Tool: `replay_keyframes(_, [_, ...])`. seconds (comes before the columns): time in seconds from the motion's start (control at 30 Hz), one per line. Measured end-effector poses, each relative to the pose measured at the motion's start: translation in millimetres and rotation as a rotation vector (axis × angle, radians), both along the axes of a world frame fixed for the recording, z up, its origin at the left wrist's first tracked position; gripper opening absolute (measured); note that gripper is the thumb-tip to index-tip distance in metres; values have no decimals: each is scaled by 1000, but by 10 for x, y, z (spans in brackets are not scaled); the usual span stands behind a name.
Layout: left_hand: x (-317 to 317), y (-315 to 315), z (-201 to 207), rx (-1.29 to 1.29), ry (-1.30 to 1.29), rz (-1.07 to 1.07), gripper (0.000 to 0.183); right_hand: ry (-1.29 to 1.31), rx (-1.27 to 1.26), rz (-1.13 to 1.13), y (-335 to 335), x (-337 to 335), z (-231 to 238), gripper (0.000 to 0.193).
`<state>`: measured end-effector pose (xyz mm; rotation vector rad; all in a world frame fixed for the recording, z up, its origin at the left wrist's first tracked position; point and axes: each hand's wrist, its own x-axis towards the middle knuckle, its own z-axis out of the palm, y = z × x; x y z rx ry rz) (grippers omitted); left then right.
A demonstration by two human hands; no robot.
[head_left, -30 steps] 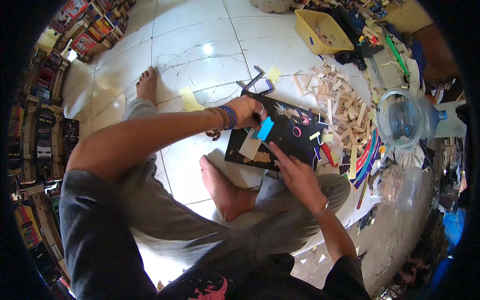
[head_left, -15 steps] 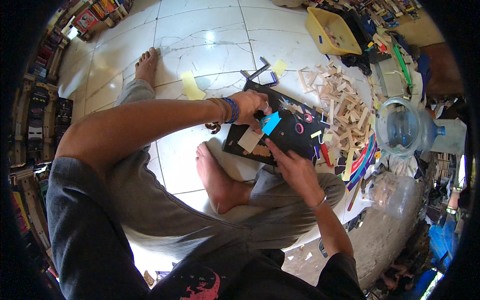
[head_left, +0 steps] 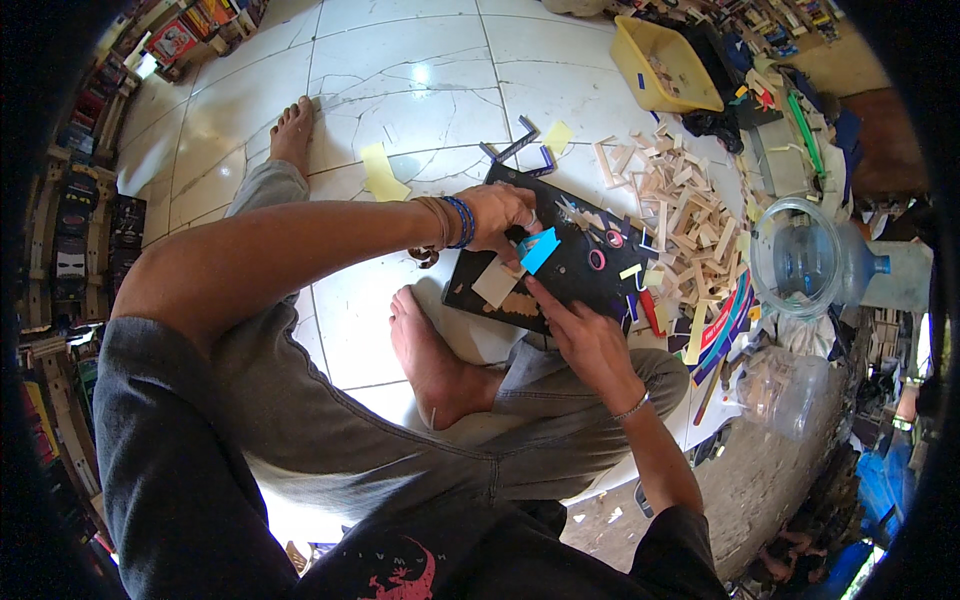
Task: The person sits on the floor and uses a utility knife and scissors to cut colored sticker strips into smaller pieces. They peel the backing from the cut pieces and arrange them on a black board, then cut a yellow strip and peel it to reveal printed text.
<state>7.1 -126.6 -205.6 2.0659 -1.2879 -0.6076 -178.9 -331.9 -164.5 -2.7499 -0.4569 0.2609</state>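
I see the blue folded piece [head_left: 540,250] over the middle of the black board [head_left: 572,278], slightly tilted, with its near end in the left hand [head_left: 497,220], whose fingers are closed in a pinch on it. A pale card [head_left: 494,284] lies just beside it, below the left thumb. On my view the right hand [head_left: 590,345] points its index finger to the card's edge; the other fingers are partly hidden, so I cannot tell whether they grip anything. Scissors [head_left: 614,239] with pink handles lie on the board, right of the blue piece. Farther out, I make out a pile of wood pieces [head_left: 690,210] beside the board, a clear jug [head_left: 800,250] beyond it, and a yellow basin [head_left: 640,68] on the tiled floor [head_left: 420,120].
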Motion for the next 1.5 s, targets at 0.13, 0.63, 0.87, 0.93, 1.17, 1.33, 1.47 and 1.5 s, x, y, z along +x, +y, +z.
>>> replay_keyframes(0.13, [20,-3,-41,-13,28,6,50,-11,11,6,10,19,7,66])
replay_keyframes(0.63, [15,1,-59,-25,-9,15,54,15,-16,5,-1,27,-18,66])
replay_keyframes(0.87, [-1,6,-17,6,-4,18,50,19,-13,-4,-2,17,-32,67])
replay_keyframes(0.93, [-6,8,-4,13,-5,11,47,23,-21,-7,-2,15,-39,67])
replay_keyframes(1.17, [13,-18,-41,16,-40,1,53,-19,-42,-3,10,-2,-67,68])
replay_keyframes(1.33, [3,-7,-70,16,-69,4,55,-16,-97,2,30,-16,-82,70])
replay_keyframes(1.47, [-4,-9,-83,-21,-92,-5,55,-32,-130,20,36,-13,-84,70])
replay_keyframes(1.5, [-6,-10,-86,-9,-93,-2,55,-22,-149,23,38,-17,-81,70])
